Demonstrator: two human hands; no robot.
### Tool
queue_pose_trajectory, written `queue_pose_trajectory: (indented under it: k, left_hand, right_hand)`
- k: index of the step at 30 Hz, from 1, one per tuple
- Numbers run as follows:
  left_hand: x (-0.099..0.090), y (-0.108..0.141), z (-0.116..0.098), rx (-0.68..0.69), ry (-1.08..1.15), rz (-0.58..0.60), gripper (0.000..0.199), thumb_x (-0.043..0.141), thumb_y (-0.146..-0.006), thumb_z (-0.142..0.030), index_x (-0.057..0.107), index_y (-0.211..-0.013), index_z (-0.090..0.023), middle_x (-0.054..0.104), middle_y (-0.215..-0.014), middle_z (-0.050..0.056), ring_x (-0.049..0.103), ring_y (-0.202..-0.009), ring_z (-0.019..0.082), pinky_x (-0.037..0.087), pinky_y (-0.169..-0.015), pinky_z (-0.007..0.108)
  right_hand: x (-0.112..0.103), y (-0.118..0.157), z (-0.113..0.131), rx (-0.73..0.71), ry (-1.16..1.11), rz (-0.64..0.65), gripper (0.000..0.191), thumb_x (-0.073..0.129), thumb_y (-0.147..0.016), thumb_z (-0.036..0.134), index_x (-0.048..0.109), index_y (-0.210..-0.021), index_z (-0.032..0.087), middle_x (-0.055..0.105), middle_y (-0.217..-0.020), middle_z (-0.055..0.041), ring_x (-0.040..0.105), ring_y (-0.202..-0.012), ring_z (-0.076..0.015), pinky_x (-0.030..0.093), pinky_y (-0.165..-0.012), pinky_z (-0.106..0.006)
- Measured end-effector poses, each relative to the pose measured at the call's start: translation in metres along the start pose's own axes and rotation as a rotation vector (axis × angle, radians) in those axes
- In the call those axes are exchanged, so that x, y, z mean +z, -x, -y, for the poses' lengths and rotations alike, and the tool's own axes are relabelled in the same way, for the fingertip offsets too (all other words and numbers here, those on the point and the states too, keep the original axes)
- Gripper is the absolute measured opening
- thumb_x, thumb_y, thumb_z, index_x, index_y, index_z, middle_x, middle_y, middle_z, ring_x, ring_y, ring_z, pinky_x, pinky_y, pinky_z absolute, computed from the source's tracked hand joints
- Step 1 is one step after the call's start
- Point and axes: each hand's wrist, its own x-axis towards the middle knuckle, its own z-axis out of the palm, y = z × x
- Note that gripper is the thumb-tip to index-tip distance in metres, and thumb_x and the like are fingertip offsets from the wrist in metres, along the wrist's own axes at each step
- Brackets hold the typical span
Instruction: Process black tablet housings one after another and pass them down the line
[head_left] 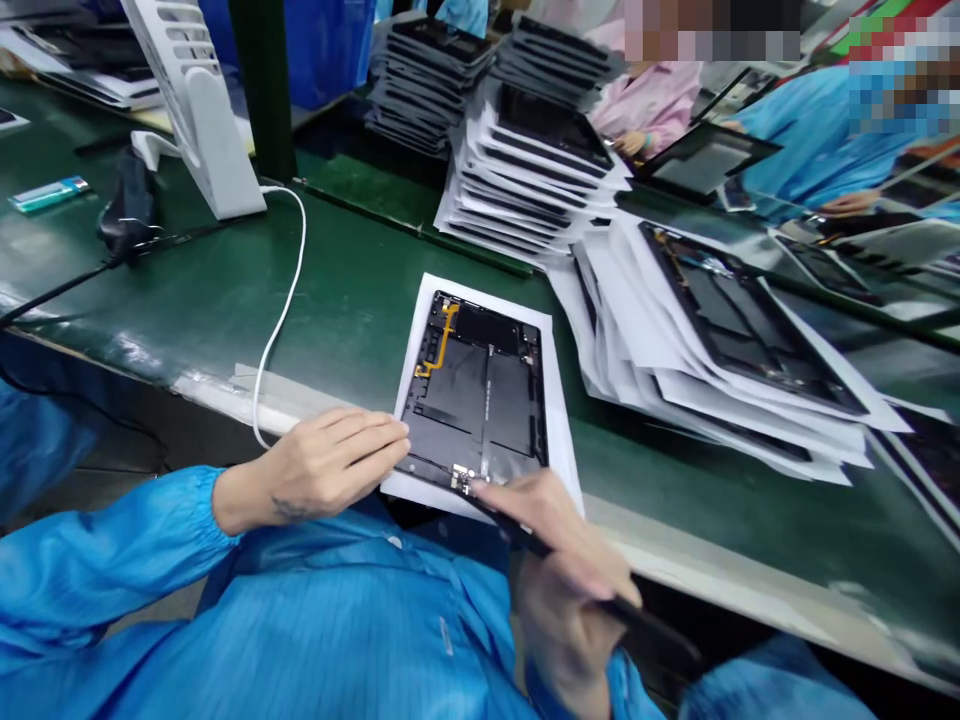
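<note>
An opened tablet housing [469, 390] lies on a white sheet [562, 425] at the bench's front edge. Its inside shows dark battery panels, an orange flex cable [445, 340] along the upper left and a small circuit board [463, 476] at the near end. My left hand [322, 465] rests its outstretched fingers on the housing's near left edge. My right hand [566, 540] is closed around a long, slim black tool [656, 630], blurred by motion. The index fingertip of that hand is at the small circuit board. What kind of tool it is, I cannot make out.
A stack of tablet housings on paper [705, 370] stands to the right, with taller stacks [525, 170] behind. At the left are a white stand [199, 130], a white cable [300, 260] and a dark corded tool [127, 205]. Co-workers sit across the bench [345, 300].
</note>
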Motion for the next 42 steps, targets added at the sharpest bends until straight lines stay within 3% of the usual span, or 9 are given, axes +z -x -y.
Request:
queue_pose_trajectory:
  k: [3,6,13,19,24,28,33,42]
  left_hand:
    - [0.002,0.0,0.0,0.007,0.005,0.005,0.019,0.057,-0.099,-0.011,0.067,-0.114,-0.005,0.076,-0.114,0.015,0.074,-0.105,0.025,0.064,-0.09,0.037]
    - [0.002,0.002,0.0,0.001,0.011,0.007,0.02,0.057,-0.098,-0.011,0.068,-0.115,-0.005,0.075,-0.115,0.016,0.074,-0.107,0.026,0.064,-0.09,0.037]
    - [0.001,0.002,-0.001,-0.01,0.008,0.018,0.022,0.055,-0.098,-0.009,0.068,-0.115,-0.004,0.075,-0.115,0.016,0.074,-0.108,0.025,0.064,-0.09,0.036]
    - [-0.001,0.001,-0.004,-0.053,0.027,0.073,0.022,0.054,-0.101,-0.015,0.067,-0.117,-0.009,0.074,-0.118,0.014,0.072,-0.11,0.023,0.063,-0.091,0.036]
    - [-0.003,-0.002,-0.009,-0.008,-0.044,0.146,0.028,0.054,-0.1,-0.013,0.064,-0.126,-0.01,0.071,-0.12,0.017,0.069,-0.112,0.028,0.06,-0.093,0.042]
    - [-0.007,-0.011,-0.017,-0.002,-0.124,0.209,0.029,0.046,-0.102,-0.014,0.063,-0.125,-0.008,0.07,-0.115,0.02,0.07,-0.106,0.03,0.059,-0.087,0.042]
    - [-0.008,-0.016,-0.02,0.002,-0.171,0.226,0.03,0.046,-0.103,-0.016,0.063,-0.126,-0.007,0.07,-0.111,0.02,0.069,-0.102,0.028,0.055,-0.087,0.04]
    - [-0.005,-0.012,-0.02,-0.005,-0.161,0.209,0.027,0.049,-0.101,-0.015,0.062,-0.123,-0.008,0.068,-0.115,0.02,0.068,-0.105,0.029,0.053,-0.09,0.04]
  right_hand:
    - [0.008,0.013,-0.01,-0.227,0.133,0.006,0.026,0.057,-0.102,0.031,0.071,-0.119,0.018,0.07,-0.087,-0.0066,0.066,-0.079,-0.0208,0.055,-0.069,-0.036]
    - [0.017,0.018,-0.015,-0.352,0.272,0.007,0.028,0.065,-0.095,0.013,0.069,-0.123,0.013,0.073,-0.09,-0.009,0.067,-0.085,-0.0221,0.057,-0.075,-0.038]
    - [0.025,0.018,-0.016,-0.311,0.394,-0.001,0.045,0.067,-0.091,0.007,0.064,-0.135,0.019,0.074,-0.089,-0.008,0.068,-0.081,-0.0226,0.057,-0.071,-0.039]
    - [0.013,0.033,-0.018,-0.251,0.351,-0.044,0.061,0.066,-0.085,-0.004,0.062,-0.139,0.025,0.072,-0.087,-0.0045,0.067,-0.074,-0.0222,0.056,-0.069,-0.04]
    - [0.004,0.005,-0.007,-0.067,0.129,0.001,0.038,0.064,-0.089,0.001,0.072,-0.118,0.025,0.074,-0.098,-0.0049,0.069,-0.088,-0.0226,0.057,-0.078,-0.038]
    - [0.012,-0.029,-0.006,0.061,-0.047,0.132,0.018,0.06,-0.096,0.013,0.074,-0.096,0.024,0.074,-0.086,-0.0017,0.069,-0.078,-0.0172,0.056,-0.068,-0.03]
    - [0.018,-0.037,-0.01,0.071,-0.043,0.169,0.016,0.06,-0.097,0.016,0.074,-0.093,0.022,0.075,-0.085,-0.0032,0.069,-0.076,-0.0176,0.056,-0.068,-0.031]
    - [0.019,-0.038,-0.008,-0.041,-0.04,0.208,0.02,0.06,-0.094,0.008,0.074,-0.098,0.022,0.077,-0.085,-0.0029,0.068,-0.075,-0.0186,0.055,-0.067,-0.034]
